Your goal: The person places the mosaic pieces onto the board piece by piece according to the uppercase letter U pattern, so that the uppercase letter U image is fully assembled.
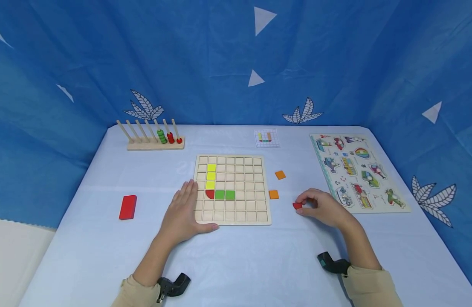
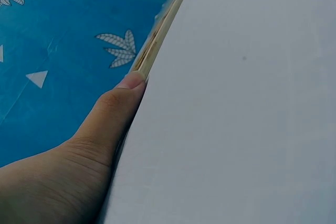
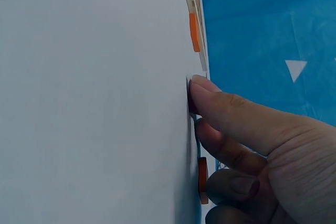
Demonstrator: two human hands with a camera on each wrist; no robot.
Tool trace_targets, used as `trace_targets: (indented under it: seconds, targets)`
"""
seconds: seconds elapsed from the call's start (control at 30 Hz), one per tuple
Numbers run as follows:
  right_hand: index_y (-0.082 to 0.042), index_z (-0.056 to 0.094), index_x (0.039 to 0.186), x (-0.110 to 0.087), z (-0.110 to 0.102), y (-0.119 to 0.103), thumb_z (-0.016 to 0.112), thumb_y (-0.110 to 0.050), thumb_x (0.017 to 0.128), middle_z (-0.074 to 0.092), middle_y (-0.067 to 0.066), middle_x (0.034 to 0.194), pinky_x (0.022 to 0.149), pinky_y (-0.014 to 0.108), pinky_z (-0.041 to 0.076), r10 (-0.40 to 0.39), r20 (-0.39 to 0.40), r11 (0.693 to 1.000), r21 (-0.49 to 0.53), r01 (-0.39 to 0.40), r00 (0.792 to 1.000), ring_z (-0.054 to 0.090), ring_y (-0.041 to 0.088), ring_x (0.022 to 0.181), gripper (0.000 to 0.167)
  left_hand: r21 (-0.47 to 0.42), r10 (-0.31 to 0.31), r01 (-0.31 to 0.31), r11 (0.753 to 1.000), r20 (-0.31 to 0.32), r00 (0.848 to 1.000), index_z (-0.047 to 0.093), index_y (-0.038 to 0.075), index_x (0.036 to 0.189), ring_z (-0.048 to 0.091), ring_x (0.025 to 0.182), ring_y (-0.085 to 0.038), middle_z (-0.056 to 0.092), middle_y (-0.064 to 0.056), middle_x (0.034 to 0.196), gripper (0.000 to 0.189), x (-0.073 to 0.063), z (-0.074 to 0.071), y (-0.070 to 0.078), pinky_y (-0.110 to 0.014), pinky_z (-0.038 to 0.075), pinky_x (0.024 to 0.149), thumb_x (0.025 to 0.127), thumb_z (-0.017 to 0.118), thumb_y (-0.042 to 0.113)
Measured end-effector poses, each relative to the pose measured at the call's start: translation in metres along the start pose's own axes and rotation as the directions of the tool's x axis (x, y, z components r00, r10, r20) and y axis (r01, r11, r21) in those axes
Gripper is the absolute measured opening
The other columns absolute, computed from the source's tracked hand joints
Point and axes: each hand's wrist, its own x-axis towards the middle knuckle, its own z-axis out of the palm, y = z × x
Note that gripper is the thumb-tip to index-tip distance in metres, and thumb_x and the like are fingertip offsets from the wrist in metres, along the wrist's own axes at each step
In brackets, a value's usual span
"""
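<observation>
A wooden grid board (image 1: pixel 251 204) lies in the middle of the table. In its left part sit yellow square tiles (image 1: pixel 211 175) in a column, a red rounded tile (image 1: pixel 210 194) below them and two green tiles (image 1: pixel 224 195) beside that. My left hand (image 1: pixel 180 215) rests at the board's lower left corner, fingers extended along its left side and thumb on the near edge. To the right of the board, my right hand (image 1: pixel 324 207) pinches a small red tile (image 1: pixel 297 205) between thumb and fingers. Two orange tiles (image 1: pixel 273 195) lie between board and right hand.
Behind the board lies a pattern card (image 1: pixel 267 138). A wooden peg rack (image 1: pixel 155 146) with green and red beads stands at the back left. On the left is a red block (image 1: pixel 127 207); a picture puzzle board (image 1: pixel 337 187) covers the right side.
</observation>
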Motion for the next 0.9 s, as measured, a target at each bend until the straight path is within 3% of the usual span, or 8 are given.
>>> trace_targets:
  seconds: [0.17, 0.4, 0.5, 0.6, 0.7, 0.77, 0.9]
  targets:
    - [-0.021, 0.068, 0.095, 0.0, 0.002, -0.002, 0.08, -0.011, 0.082, 0.067, -0.004, 0.093, 0.085, 0.027, 0.047, -0.021, 0.009, 0.999, 0.042, 0.021, 1.0, 0.054, 0.018, 0.093, 0.02, -0.002, -0.001, 0.001, 1.0, 0.003, 1.0, 0.014, 0.002, 0.159, 0.007, 0.156, -0.031, 0.01, -0.013, 0.168, 0.139, -0.001, -0.001, 0.0, -0.054, 0.014, 0.125, 0.06, 0.075, 0.079]
    - [-0.021, 0.069, 0.097, -0.001, 0.002, -0.003, 0.074, -0.008, 0.088, 0.069, -0.001, 0.099, 0.101, 0.052, 0.048, -0.038, -0.008, 0.997, 0.073, 0.038, 0.999, 0.059, 0.022, 0.101, 0.016, -0.008, 0.001, -0.001, 1.0, 0.001, 1.0, 0.014, 0.002, 0.158, 0.007, 0.156, -0.031, 0.011, -0.014, 0.168, 0.139, -0.001, -0.002, 0.001, -0.054, 0.014, 0.125, 0.06, 0.076, 0.078]
    - [-0.021, 0.072, 0.103, -0.001, 0.002, -0.003, 0.072, -0.007, 0.089, 0.071, 0.0, 0.108, 0.103, 0.056, 0.047, -0.033, -0.024, 0.997, 0.068, 0.035, 0.999, 0.061, 0.024, 0.108, 0.019, -0.012, -0.001, 0.001, 1.0, 0.003, 1.0, 0.014, 0.002, 0.158, 0.007, 0.156, -0.031, 0.011, -0.014, 0.167, 0.139, -0.001, -0.002, 0.002, -0.054, 0.013, 0.125, 0.06, 0.076, 0.077]
    - [-0.019, 0.07, 0.109, 0.0, 0.001, -0.003, 0.07, -0.007, 0.09, 0.069, 0.001, 0.106, 0.095, 0.044, 0.053, -0.041, -0.031, 0.997, 0.069, 0.044, 0.999, 0.06, 0.023, 0.103, 0.022, -0.008, 0.003, -0.003, 1.0, 0.003, 1.0, 0.014, 0.001, 0.158, 0.007, 0.156, -0.031, 0.012, -0.015, 0.167, 0.139, -0.001, -0.002, 0.002, -0.054, 0.014, 0.125, 0.06, 0.076, 0.078]
    - [-0.017, 0.067, 0.109, 0.003, 0.001, -0.005, 0.071, -0.009, 0.09, 0.067, 0.001, 0.099, 0.076, 0.028, 0.051, -0.051, -0.044, 0.996, 0.071, 0.054, 0.998, 0.056, 0.021, 0.087, 0.021, -0.004, 0.005, -0.005, 1.0, 0.002, 1.0, 0.014, 0.001, 0.158, 0.008, 0.156, -0.032, 0.012, -0.015, 0.167, 0.139, -0.001, -0.003, 0.002, -0.054, 0.014, 0.125, 0.06, 0.076, 0.078]
    - [-0.016, 0.066, 0.106, 0.005, 0.001, -0.007, 0.072, -0.011, 0.09, 0.066, 0.001, 0.097, 0.065, 0.024, 0.044, -0.057, -0.048, 0.995, 0.077, 0.06, 0.997, 0.052, 0.02, 0.077, 0.018, -0.006, 0.005, -0.005, 1.0, 0.004, 1.0, 0.015, 0.001, 0.158, 0.008, 0.156, -0.032, 0.012, -0.015, 0.167, 0.139, -0.001, -0.003, 0.002, -0.054, 0.013, 0.125, 0.06, 0.076, 0.078]
    - [-0.018, 0.067, 0.105, 0.011, 0.0, -0.015, 0.071, -0.014, 0.091, 0.068, 0.001, 0.1, 0.059, 0.023, 0.04, -0.053, -0.033, 0.994, 0.091, 0.055, 0.998, 0.049, 0.02, 0.07, 0.014, -0.006, 0.005, -0.005, 1.0, 0.005, 1.0, 0.015, 0.0, 0.158, 0.008, 0.156, -0.032, 0.012, -0.015, 0.167, 0.139, -0.001, -0.003, 0.003, -0.053, 0.013, 0.125, 0.06, 0.076, 0.078]
